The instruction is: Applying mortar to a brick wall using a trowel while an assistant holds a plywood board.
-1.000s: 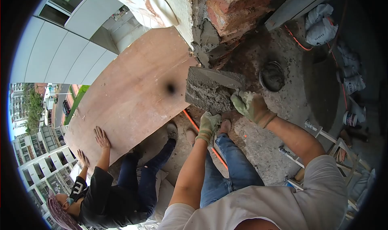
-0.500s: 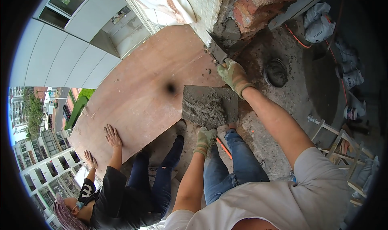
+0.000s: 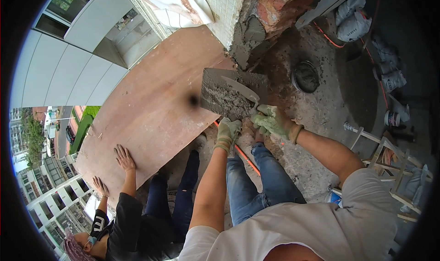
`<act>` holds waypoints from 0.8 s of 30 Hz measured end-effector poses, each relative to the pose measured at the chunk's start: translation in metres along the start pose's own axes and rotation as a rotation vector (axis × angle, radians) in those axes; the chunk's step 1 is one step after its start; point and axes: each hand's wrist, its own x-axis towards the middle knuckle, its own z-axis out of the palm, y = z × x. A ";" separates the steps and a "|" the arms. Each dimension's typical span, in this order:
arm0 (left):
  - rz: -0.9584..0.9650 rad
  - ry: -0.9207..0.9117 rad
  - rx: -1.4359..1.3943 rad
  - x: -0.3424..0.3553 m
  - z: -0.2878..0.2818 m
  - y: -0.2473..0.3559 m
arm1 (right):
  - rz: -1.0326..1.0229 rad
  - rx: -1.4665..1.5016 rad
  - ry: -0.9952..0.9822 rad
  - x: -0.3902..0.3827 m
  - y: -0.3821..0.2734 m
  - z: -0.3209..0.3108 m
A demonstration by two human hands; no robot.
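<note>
My gloved left hand (image 3: 228,131) grips the square hawk board (image 3: 213,103) from below, which carries grey mortar (image 3: 224,98). My gloved right hand (image 3: 270,119) is closed on the handle of a trowel (image 3: 240,87), whose blade lies in the mortar on the board. Just beyond them, a tiled wall corner (image 3: 243,48) has fresh mortar smeared beside exposed red brick (image 3: 284,6). A large tan panel (image 3: 146,109) stands against the wall at the left, its lower edge near the board.
A co-worker (image 3: 133,224) at lower left presses both hands on the panel. A bucket of mortar (image 3: 305,76) sits at right on the concrete floor, with white sacks (image 3: 355,25), an orange hose (image 3: 247,160) and wooden step frames (image 3: 380,155) farther along. Buildings show at left.
My right hand and trowel went up to the wall corner half a second ago and have come back down onto the board. The board dipped, then rose slightly leftward with my left hand.
</note>
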 end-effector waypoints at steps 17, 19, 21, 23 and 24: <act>-0.283 0.096 0.086 -0.048 0.044 -0.030 | 0.371 0.043 -0.015 0.059 -0.082 -0.118; -0.200 0.042 -0.009 -0.048 0.045 -0.028 | 0.325 0.148 0.021 0.040 -0.079 -0.122; -0.144 0.028 0.006 -0.048 0.055 -0.012 | -0.203 -0.115 0.072 0.017 -0.054 -0.125; -0.087 0.100 0.043 -0.047 0.059 0.006 | -0.168 -0.033 -0.003 -0.014 -0.029 -0.118; -0.092 0.095 0.042 -0.046 0.063 0.016 | -0.042 -0.120 -0.055 -0.031 -0.004 -0.120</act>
